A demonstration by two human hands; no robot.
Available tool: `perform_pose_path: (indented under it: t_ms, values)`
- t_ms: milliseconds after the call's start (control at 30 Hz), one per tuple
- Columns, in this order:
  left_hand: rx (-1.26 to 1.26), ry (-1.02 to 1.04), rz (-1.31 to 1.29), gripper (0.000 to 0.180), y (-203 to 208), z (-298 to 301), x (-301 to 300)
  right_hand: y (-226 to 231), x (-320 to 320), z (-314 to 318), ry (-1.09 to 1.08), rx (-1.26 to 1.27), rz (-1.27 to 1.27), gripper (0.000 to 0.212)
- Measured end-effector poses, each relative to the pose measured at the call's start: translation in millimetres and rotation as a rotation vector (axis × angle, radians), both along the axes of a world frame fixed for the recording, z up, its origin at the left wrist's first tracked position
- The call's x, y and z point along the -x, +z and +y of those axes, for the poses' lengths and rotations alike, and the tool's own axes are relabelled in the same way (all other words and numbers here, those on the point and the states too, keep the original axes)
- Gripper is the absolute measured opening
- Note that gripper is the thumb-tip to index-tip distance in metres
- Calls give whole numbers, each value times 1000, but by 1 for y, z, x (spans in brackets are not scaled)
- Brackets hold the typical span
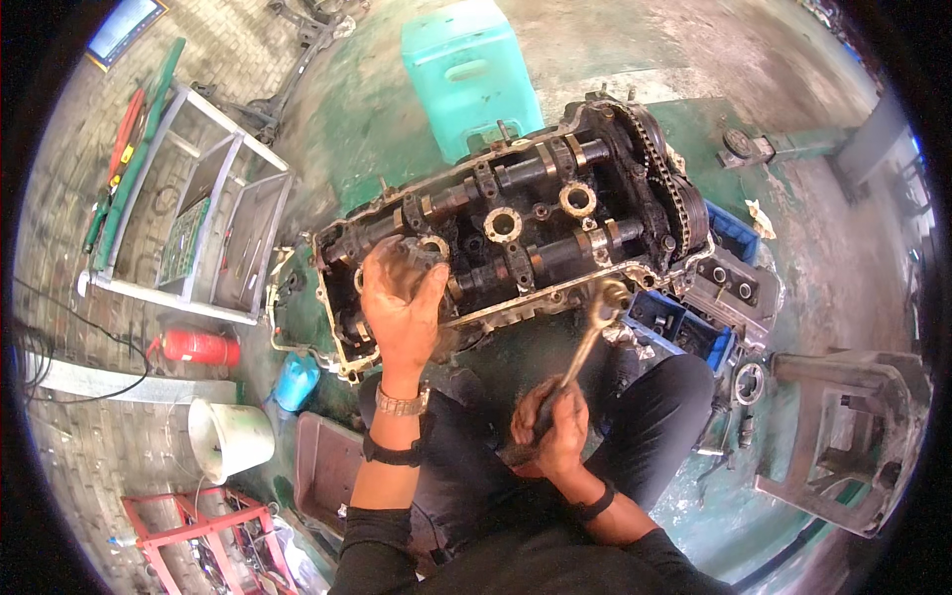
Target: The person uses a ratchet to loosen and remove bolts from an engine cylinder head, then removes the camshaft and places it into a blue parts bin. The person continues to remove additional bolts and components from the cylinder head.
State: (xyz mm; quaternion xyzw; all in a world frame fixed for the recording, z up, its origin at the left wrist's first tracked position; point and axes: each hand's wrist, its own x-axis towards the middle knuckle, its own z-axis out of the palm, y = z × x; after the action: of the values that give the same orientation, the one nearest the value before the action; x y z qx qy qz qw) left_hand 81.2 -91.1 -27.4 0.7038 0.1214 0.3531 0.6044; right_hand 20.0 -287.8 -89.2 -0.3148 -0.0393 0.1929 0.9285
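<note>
An engine cylinder head (504, 266) lies in front of me, its dark camshafts and pale ring-shaped tube ends exposed and a timing chain (659, 169) at its right end. Over its left part is my left hand (402, 302), thumb held away from the fingers. Motion smears those fingers, so whether they grip anything does not show. My right hand (555, 426) is closed around the dark handle of a ratchet wrench (587, 352) between my knees. The wrench slants up to the right, its head near the cylinder head's near edge.
A turquoise plastic stool (471, 74) stands beyond the engine part. Blue bins (684, 327) sit to its right, near a grey stool-like frame (848, 436). At left are a metal rack (188, 208), a fire extinguisher (201, 347), a white bucket (230, 438) and a red frame (203, 531).
</note>
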Motion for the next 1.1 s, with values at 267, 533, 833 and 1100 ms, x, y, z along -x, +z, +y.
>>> perform_pose_path:
  t_ms: [267, 533, 833, 1100]
  values:
    - [2, 39, -32, 51, 1, 1, 1, -8, -6, -21, 272, 458, -178, 35]
    - [32, 11, -42, 50, 1, 5, 1, 1, -57, -64, 121, 1111, -1021, 28]
    - [56, -3, -57, 48, -4, 7, 2, 9, -63, -55, -132, 1248, -1086, 33]
    - [85, 2, -66, 54, -3, 7, 1, 10, -80, -70, -310, 1244, -765, 23]
